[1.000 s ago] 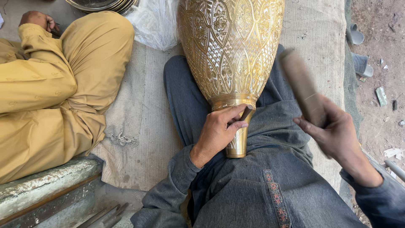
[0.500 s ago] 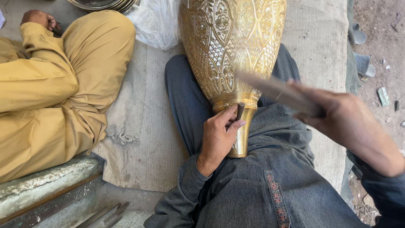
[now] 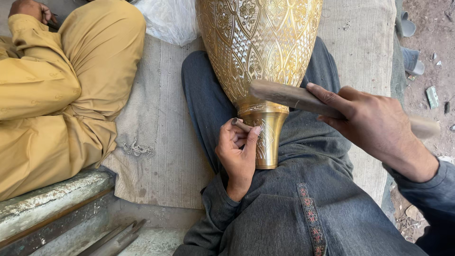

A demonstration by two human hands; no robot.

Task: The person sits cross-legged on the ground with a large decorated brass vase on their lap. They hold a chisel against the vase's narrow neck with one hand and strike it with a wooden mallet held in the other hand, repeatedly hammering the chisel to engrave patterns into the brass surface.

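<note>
The large engraved golden brass vase (image 3: 258, 52) lies across the person's lap, body densely patterned. The left hand (image 3: 238, 151) pinches a thin metal chisel (image 3: 241, 125) against its partly engraved neck; the right hand (image 3: 372, 124) grips a wooden mallet (image 3: 289, 96) just above.

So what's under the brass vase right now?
The brass vase lies across the person's lap on grey-blue trousers, over a woven mat. The left hand holds a chisel against its neck. The vase's underside is hidden.
</note>
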